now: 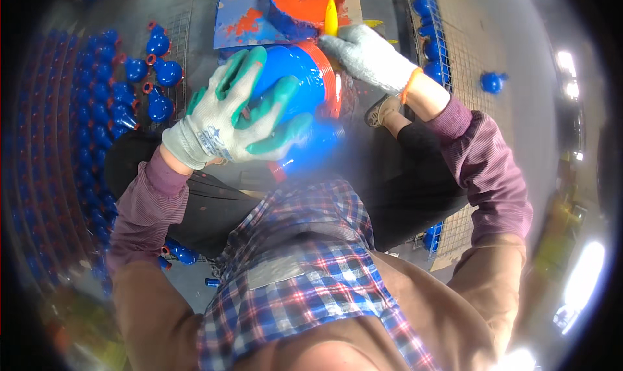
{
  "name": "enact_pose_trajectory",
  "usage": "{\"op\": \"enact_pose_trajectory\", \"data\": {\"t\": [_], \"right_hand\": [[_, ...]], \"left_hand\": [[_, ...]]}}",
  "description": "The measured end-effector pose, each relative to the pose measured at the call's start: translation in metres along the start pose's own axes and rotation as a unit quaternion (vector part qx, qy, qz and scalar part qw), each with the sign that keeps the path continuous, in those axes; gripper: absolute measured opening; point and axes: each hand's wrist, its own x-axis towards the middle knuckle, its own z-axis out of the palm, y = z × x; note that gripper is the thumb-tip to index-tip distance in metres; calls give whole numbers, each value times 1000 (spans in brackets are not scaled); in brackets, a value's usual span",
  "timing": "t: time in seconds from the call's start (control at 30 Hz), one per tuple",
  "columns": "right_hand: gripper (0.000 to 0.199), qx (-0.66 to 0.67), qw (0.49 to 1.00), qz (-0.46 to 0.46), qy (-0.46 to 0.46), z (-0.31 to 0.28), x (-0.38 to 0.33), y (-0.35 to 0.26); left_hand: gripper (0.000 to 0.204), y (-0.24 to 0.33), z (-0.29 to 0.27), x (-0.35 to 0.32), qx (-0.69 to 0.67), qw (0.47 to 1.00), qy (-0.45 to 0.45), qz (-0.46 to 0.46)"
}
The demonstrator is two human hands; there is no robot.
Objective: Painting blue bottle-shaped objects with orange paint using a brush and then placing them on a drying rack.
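Here the left hand, in a grey glove with green fingers, is spread and clasped around a shiny blue pot with an orange rim, held above the person's lap. The right hand, in a grey glove, grips a yellow-handled brush at the pot's rim. Just beyond sits a blue tub of orange paint. Many blue pieces lie on the floor to the left.

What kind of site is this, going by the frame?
Likely a workshop paint station for small parts. Rows of blue parts lie on the floor, an orange paint tub sits ahead, and the gloved left hand holds a blue-and-orange part.
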Motion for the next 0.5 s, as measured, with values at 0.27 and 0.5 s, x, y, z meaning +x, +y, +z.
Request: {"op": "enact_pose_trajectory", "data": {"t": [0.27, 0.5], "right_hand": [[34, -144, 977, -158, 3, 16, -4, 13], [26, -4, 997, 32, 71, 1, -36, -12]], "left_hand": [[39, 13, 1, 0, -27, 999, 9, -27], [37, 12, 3, -7, -5, 998, 21, -58]]}}
